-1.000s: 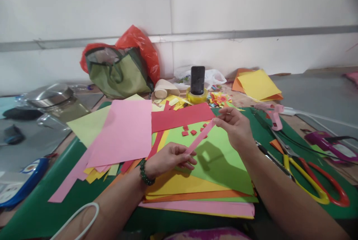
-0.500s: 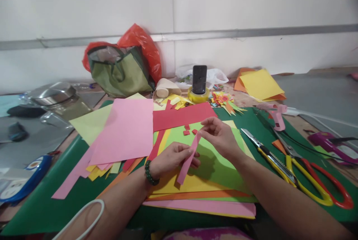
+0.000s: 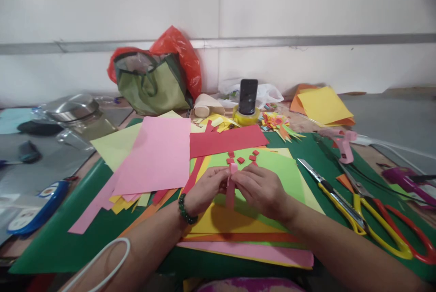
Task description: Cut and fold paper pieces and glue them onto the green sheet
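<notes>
Between my two hands is a narrow pink paper strip (image 3: pixel 230 195), its top end bent over into a small loop and its tail hanging down. My left hand (image 3: pixel 211 184) pinches the strip near the fold from the left. From the right, my right hand (image 3: pixel 260 187) grips the same folded end, fingertips almost meeting the left ones. Under them lies a light green sheet (image 3: pixel 282 176) on top of a yellow sheet (image 3: pixel 238 221). Several small red paper squares (image 3: pixel 240 160) are scattered just beyond my fingers.
A pink sheet (image 3: pixel 156 155) and a red strip (image 3: pixel 228 141) lie left and behind. On the right are a cutter knife (image 3: pixel 332 196), scissors (image 3: pixel 384 219) and a pink glue gun (image 3: pixel 344 146). A phone (image 3: pixel 248 96) stands at the back on a tape roll (image 3: pixel 245 117).
My right hand has come down and toward me to meet the left. The strip's upper end, formerly held out straight, is now folded over. More red squares show.
</notes>
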The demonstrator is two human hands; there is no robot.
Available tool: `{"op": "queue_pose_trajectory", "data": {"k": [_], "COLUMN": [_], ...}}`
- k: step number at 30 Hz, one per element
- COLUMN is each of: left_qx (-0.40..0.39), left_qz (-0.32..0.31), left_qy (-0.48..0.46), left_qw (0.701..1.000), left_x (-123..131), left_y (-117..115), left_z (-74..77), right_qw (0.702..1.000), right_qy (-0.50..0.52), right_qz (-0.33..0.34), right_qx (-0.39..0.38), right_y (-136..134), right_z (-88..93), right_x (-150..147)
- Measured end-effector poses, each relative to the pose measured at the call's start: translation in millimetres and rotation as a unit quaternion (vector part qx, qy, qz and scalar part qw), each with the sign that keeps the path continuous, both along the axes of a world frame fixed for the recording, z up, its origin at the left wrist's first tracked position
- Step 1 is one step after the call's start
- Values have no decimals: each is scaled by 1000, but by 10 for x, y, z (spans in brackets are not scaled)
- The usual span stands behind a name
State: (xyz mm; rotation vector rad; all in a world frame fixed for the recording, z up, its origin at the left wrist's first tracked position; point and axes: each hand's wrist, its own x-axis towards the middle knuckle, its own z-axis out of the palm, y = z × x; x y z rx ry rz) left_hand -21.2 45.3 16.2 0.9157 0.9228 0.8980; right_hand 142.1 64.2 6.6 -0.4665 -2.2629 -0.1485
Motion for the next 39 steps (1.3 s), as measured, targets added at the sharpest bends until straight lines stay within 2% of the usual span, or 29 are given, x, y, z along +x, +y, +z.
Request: {"op": "queue_pose_trajectory", "data": {"k": [7, 12, 18, 22, 25, 27, 30, 33, 35, 39], "left_qx": [22, -26, -65, -58, -66, -64, -43, -18, -5, 14], "left_qz": [51, 91, 39, 42, 72, 101, 151, 167, 158, 148], "left_qy": [-7, -47, -124, -134, -121, -127, -155, -173, -179, -169], "left_qw": [998, 994, 989, 988, 988, 985, 975, 970, 971, 974], "left_x": [45, 76, 64, 58, 37, 17, -2, 8, 26, 50], "left_y": [6, 0, -19, -24, -4, 18, 46, 47, 35, 18], "left_z": [-21, -47, -5, -35, -69, -75, -64, -53, -53, -60], "right_qw": [1000, 1000, 1000, 1000, 998, 992, 952, 873, 832, 782], "right_qy": [13, 7, -4, -6, 26, 73, 87, 37, 34, 79], "right_qz": [18, 20, 8, 15, 41, 22, -47, -60, -49, -16], "right_qx": [2, 4, -18, -14, -43, -105, -289, -483, -551, -618], "right_y": [-74, -88, -79, -80, -69, -54, -20, 16, 34, 38], "right_z": [25, 27, 45, 13, 7, 17, 23, -4, -33, -64], "right_x": [-50, -89, -114, -119, -97, -67, -32, -54, -95, -166]}}
